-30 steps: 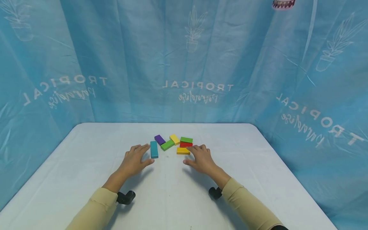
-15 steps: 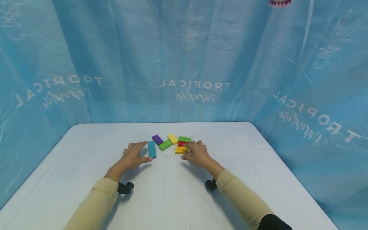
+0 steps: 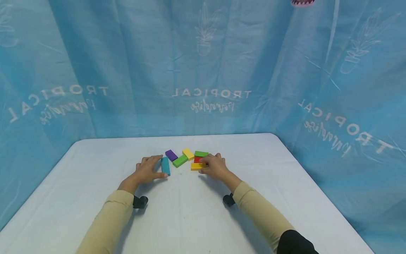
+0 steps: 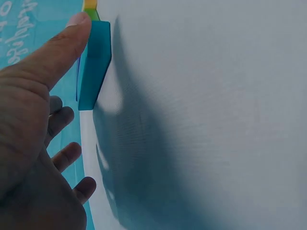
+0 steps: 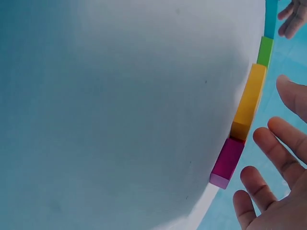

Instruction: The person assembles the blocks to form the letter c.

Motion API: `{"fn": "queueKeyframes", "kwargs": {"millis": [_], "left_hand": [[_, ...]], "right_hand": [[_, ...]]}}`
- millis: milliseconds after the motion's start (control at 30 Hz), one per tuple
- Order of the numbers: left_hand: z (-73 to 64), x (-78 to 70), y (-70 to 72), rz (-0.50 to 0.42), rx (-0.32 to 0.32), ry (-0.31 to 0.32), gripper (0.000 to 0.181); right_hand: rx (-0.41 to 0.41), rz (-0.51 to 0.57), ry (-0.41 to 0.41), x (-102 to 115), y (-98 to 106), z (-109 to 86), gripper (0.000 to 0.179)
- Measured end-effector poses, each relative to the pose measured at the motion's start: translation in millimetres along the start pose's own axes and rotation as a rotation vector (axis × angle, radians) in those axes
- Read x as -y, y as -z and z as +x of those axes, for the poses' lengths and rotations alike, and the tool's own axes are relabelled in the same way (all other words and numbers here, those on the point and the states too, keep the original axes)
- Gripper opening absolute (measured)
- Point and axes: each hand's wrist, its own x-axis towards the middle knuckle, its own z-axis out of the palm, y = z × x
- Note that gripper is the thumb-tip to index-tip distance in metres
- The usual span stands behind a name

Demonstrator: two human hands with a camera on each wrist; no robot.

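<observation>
Several small coloured blocks lie on the white table. My left hand (image 3: 146, 170) is at the teal block (image 3: 165, 166), index finger by its far end and thumb by its near end. In the left wrist view the thumb overlaps a top corner of the teal block (image 4: 97, 64); the other fingers are spread. My right hand (image 3: 216, 167) reaches over the right ends of the red block (image 3: 198, 159) and the yellow-orange block (image 3: 197, 166). Its fingers are spread beside a magenta block (image 5: 226, 163) in the right wrist view, which the hand mostly hides from the head view.
Between the hands lie a purple block (image 3: 171, 155), a green block (image 3: 180, 161) and a yellow block (image 3: 188, 154). Another green block (image 3: 201, 153) is behind the red one. A blue printed curtain (image 3: 203, 70) hangs around the table (image 3: 184, 218).
The left thumb and index finger have come in to the ends of the teal block. My right hand has moved further over the red and yellow-orange blocks. The blocks keep their layout.
</observation>
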Motion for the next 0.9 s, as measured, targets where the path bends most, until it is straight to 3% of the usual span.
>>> {"fn": "queueKeyframes", "kwargs": {"millis": [300,433,900], "left_hand": [[4.4,2.5,-2.4,-0.005,0.025,0.021,0.092],[4.8,2.5,-2.3,-0.012,0.036,0.026,0.092],[7.7,2.2,-4.4,-0.022,0.065,0.047,0.096]], "right_hand": [[0.011,0.161,-0.115,-2.7,-2.2,6.5,0.038],[0.006,0.181,-0.153,-4.0,-2.5,8.1,0.035],[-0.038,0.165,-0.118,-8.9,-5.2,10.2,0.026]]}}
